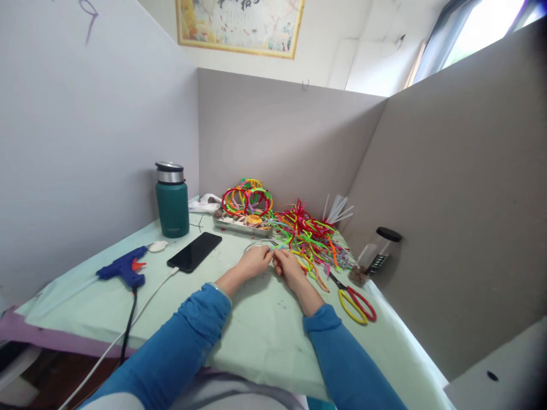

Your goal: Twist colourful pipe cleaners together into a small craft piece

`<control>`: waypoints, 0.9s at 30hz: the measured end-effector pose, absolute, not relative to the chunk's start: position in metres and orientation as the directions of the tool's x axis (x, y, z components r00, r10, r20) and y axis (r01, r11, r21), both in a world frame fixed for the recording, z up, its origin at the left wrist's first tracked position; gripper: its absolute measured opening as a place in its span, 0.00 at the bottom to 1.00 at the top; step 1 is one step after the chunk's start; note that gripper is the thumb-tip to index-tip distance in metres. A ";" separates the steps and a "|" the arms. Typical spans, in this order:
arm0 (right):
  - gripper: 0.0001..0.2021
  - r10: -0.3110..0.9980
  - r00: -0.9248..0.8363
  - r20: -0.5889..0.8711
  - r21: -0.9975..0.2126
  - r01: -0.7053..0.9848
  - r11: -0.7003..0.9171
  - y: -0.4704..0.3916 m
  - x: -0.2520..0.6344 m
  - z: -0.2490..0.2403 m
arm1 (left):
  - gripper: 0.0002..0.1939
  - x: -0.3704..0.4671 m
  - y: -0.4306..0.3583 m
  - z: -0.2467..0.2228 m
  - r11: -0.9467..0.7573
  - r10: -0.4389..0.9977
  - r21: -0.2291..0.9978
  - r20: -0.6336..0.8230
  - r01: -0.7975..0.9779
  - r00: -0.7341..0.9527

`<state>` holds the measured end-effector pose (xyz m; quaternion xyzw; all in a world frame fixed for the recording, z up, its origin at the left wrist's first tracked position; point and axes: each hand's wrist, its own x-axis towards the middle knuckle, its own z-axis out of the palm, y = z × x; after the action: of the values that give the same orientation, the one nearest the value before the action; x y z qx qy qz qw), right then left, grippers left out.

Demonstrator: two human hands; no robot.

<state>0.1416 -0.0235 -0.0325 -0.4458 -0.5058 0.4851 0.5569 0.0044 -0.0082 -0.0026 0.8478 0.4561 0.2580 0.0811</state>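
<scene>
My left hand and my right hand meet above the middle of the table, fingertips pinched close together. Between them is a light blue pipe cleaner, mostly hidden by the fingers. A thin pale strand curves out beside my left hand; whether it joins the blue piece I cannot tell. Just beyond my right hand lies a tangled heap of coloured pipe cleaners in red, green, orange and purple. Scissors with one yellow and one red handle rest to the right of my right hand.
Leftward are a blue glue gun, a phone on a white cable and a green bottle. Behind, a metal tray holds small pieces beside coloured rings. A black-lidded jar stands right. Grey partitions enclose the table.
</scene>
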 end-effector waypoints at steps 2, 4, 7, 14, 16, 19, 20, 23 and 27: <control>0.18 0.991 0.019 0.129 -0.987 -0.095 0.130 -0.023 0.141 -0.032 | 0.17 0.004 -0.009 -0.002 -0.555 0.825 0.382 0.369 0.739 0.429; 0.18 0.991 0.018 0.130 -0.986 -0.100 0.131 -0.023 0.141 -0.032 | 0.16 0.004 -0.009 -0.002 -0.547 0.829 0.390 0.373 0.741 0.416; 0.19 0.991 0.013 0.132 -0.986 -0.106 0.132 -0.022 0.141 -0.033 | 0.16 0.004 -0.008 -0.002 -0.542 0.833 0.398 0.372 0.740 0.410; 0.19 0.992 0.003 0.129 -0.984 -0.126 0.128 -0.021 0.142 -0.035 | 0.16 0.003 -0.006 -0.003 -0.562 0.818 0.399 0.396 0.724 0.417; 0.19 0.992 0.007 0.129 -0.984 -0.124 0.128 -0.021 0.142 -0.035 | 0.16 0.003 -0.005 -0.004 -0.572 0.811 0.400 0.405 0.716 0.422; 0.19 0.993 0.016 0.116 -0.985 -0.124 0.117 -0.021 0.142 -0.036 | 0.15 0.004 -0.005 -0.004 -0.567 0.815 0.410 0.404 0.715 0.415; 0.19 0.993 0.019 0.114 -0.985 -0.127 0.115 -0.021 0.142 -0.036 | 0.14 0.004 -0.005 -0.004 -0.561 0.820 0.418 0.400 0.715 0.410; 0.18 0.993 0.026 0.115 -0.984 -0.130 0.118 -0.020 0.142 -0.036 | 0.13 0.005 -0.007 0.000 -0.537 0.841 0.465 0.361 0.704 0.404; 0.18 0.993 0.030 0.114 -0.985 -0.126 0.117 -0.020 0.141 -0.036 | 0.13 0.005 -0.012 0.006 -0.503 0.864 0.527 0.299 0.685 0.404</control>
<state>0.1415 -0.0203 -0.0358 -0.4427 -0.4894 0.4957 0.5647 0.0052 -0.0117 0.0062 0.8220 0.4713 0.2753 0.1626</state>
